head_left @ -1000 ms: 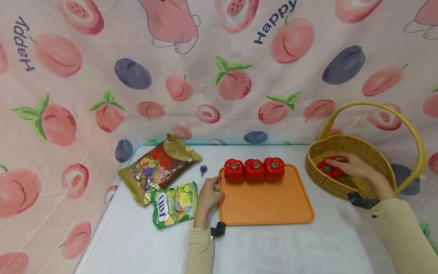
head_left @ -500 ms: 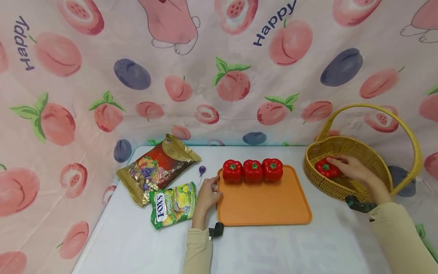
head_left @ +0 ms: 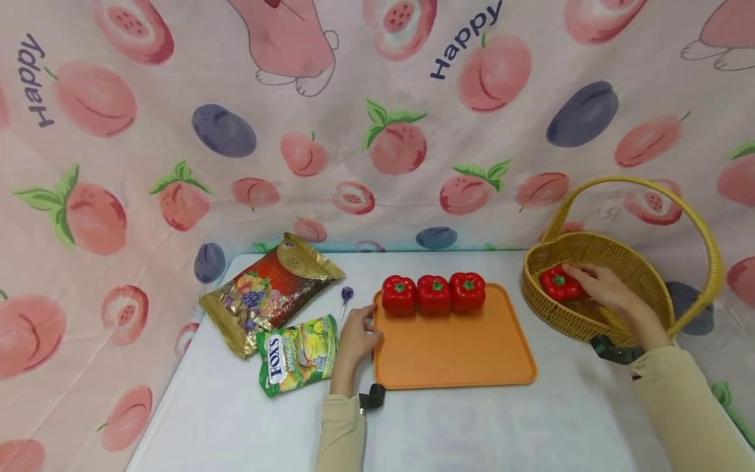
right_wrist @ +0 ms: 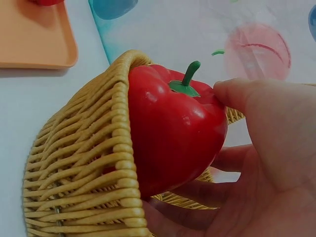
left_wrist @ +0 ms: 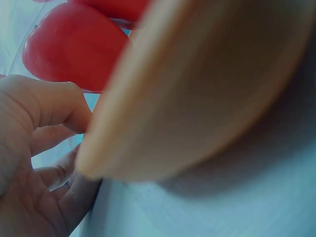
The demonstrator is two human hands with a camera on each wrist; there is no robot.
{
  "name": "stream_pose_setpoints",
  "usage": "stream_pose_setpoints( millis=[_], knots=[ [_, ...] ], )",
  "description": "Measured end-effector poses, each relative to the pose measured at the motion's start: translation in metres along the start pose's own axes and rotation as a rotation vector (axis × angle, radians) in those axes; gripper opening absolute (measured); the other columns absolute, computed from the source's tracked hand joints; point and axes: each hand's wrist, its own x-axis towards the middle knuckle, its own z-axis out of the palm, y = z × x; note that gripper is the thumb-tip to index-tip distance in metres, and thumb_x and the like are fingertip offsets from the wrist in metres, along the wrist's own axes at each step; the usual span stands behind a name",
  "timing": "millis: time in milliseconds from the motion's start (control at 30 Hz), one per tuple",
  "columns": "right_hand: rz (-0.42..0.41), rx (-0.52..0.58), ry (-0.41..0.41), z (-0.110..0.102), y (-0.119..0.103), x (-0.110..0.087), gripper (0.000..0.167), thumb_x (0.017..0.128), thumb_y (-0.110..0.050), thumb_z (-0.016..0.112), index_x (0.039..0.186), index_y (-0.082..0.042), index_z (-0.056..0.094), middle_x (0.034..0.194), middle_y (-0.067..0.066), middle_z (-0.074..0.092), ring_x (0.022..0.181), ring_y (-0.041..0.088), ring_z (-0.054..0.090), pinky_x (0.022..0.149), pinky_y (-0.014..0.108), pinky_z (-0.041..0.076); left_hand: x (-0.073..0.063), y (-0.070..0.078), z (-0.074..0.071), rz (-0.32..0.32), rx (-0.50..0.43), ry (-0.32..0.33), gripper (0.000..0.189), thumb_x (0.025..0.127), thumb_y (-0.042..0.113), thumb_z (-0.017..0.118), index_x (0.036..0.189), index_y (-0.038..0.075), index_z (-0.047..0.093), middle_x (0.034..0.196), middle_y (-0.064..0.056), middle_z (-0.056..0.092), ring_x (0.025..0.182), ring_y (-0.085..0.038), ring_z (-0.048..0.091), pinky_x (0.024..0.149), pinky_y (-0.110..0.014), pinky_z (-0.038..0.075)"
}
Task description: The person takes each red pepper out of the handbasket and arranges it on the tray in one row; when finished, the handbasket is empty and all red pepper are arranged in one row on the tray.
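My right hand (head_left: pixel 601 286) holds a red bell pepper (head_left: pixel 559 283) with a green stem inside the yellow wicker basket (head_left: pixel 542 314). In the right wrist view the thumb lies by the top of the pepper (right_wrist: pixel 173 133), with the fingers curled round its far side. My left hand (head_left: pixel 356 333) grips the left rim of an orange tray (head_left: pixel 454 354). The left wrist view shows the thumb and fingers on either side of the tray's edge (left_wrist: pixel 148 128). Three more red bell peppers (head_left: pixel 434 294) stand in a row along the tray's back edge.
Left of the tray lie a gold and brown candy bag (head_left: pixel 271 292), a green candy bag (head_left: pixel 297 354) and a purple lollipop (head_left: pixel 347 294). The basket's tall handle (head_left: pixel 643 180) arches above its opening. A fruit-print cloth (head_left: pixel 330 118) hangs behind the table.
My right hand has lifted the bell pepper slightly and shifted it a little left within the basket. The left hand keeps its place at the tray. The head view has drifted slightly.
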Motion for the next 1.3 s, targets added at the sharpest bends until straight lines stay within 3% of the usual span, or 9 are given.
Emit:
stream_pose_setpoints(
  millis=[233,700,1000,1300],
  knots=[
    [-0.007,0.027,0.016,0.002,-0.004,0.000,0.082,0.102,-0.053,0.033,0.140,0.019,0.028,0.126,0.037,0.045,0.091,0.025,0.060,0.077,0.039,0.056,-0.001,-0.001,-0.001,-0.005,0.005,0.003,0.061,0.080,0.004,0.069,0.139,0.006,0.055,0.119,-0.011,0.054,0.086,-0.017,0.056,0.072,-0.029,0.048],
    [-0.052,0.039,0.062,-0.005,-0.024,-0.001,0.081,0.101,-0.054,0.033,0.142,0.017,0.029,0.130,0.037,0.044,0.086,0.007,0.055,0.067,0.027,0.054,-0.001,-0.001,-0.002,-0.007,0.006,0.004,0.061,0.080,0.003,0.069,0.139,0.006,0.055,0.120,-0.011,0.054,0.087,-0.017,0.056,0.074,-0.030,0.049],
    [-0.077,0.033,0.068,-0.002,-0.039,-0.004,0.079,0.101,-0.054,0.035,0.141,0.014,0.034,0.126,0.032,0.048,0.083,0.003,0.054,0.067,0.027,0.055,-0.002,0.000,-0.002,-0.013,-0.006,0.000,0.060,0.081,0.004,0.069,0.139,0.006,0.055,0.121,-0.011,0.054,0.088,-0.018,0.055,0.073,-0.030,0.050],
    [-0.112,0.133,0.052,0.003,-0.049,-0.001,0.074,0.102,-0.051,0.038,0.145,0.009,0.034,0.129,0.030,0.045,0.081,-0.001,0.056,0.068,0.027,0.056,-0.001,0.001,-0.002,-0.004,-0.002,-0.002,0.061,0.080,0.004,0.068,0.139,0.006,0.055,0.120,-0.011,0.054,0.088,-0.017,0.056,0.073,-0.030,0.049]
  ],
)
